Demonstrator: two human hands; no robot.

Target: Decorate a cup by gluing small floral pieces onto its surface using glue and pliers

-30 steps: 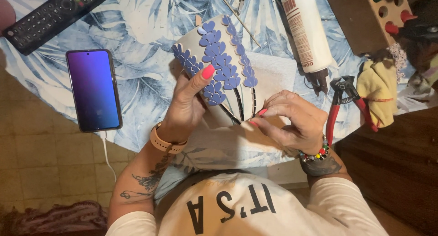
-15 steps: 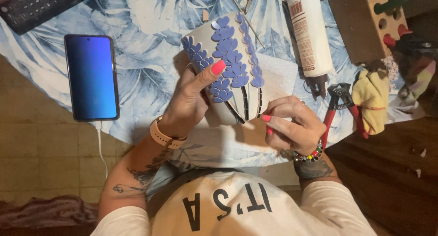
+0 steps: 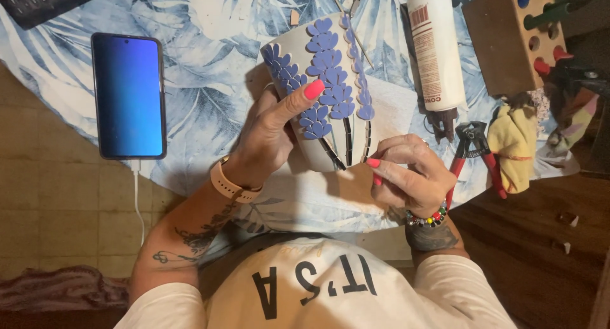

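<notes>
A pale grey pot lies on its side in the middle of the view, covered with blue-violet petal tiles and dark stem strips. My left hand grips it from the left, thumb pressed across the petal tiles. My right hand sits at the pot's lower right end, fingers curled and fingertips pinched against the bottom of the dark stems; whether a small piece is between them is not visible.
A phone on a white cable lies left on the leaf-print tablecloth. A white glue bottle, red-handled nippers, a yellow cloth and a wooden block with coloured tools stand right. A remote lies top left.
The view has drifted so everything sits a little lower and further right. Both hands keep the same hold on the pot; the right fingers have shifted slightly at the stems.
</notes>
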